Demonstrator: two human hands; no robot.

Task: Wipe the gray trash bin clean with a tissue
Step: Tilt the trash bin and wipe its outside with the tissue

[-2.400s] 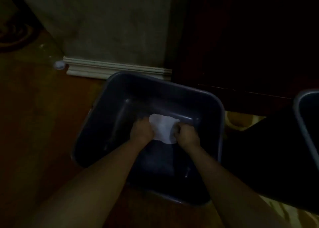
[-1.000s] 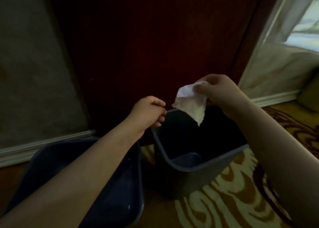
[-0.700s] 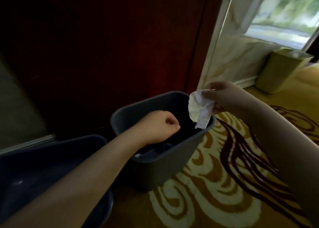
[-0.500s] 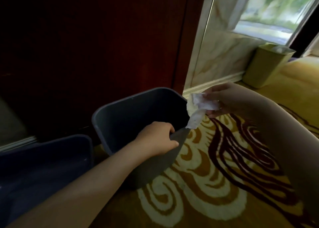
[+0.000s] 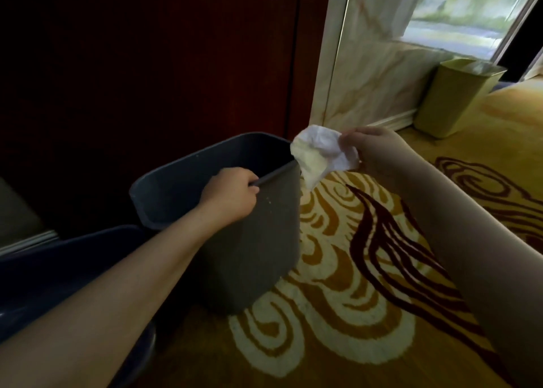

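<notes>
A gray trash bin (image 5: pixel 258 240) stands upright on the patterned carpet at the middle of the head view. My left hand (image 5: pixel 232 195) is closed over the bin's near rim. A crumpled white tissue (image 5: pixel 320 155), yellowish on its underside, hangs beside the bin's right corner, level with the rim. My right hand (image 5: pixel 376 149) pinches the tissue by its right edge. The bin's inside is dark and its bottom is hidden.
A second dark bin (image 5: pixel 58 270) lies at the lower left, touching the gray one. A dark red wooden panel (image 5: pixel 176 64) stands behind. A yellow-green bin (image 5: pixel 458 99) sits by the marble wall under the window. Patterned carpet (image 5: pixel 352 284) spreads to the right.
The view swung from the first bin to this one. My left hand moved from over the bin's opening to gripping its near rim. My right hand carried the tissue to the right corner.
</notes>
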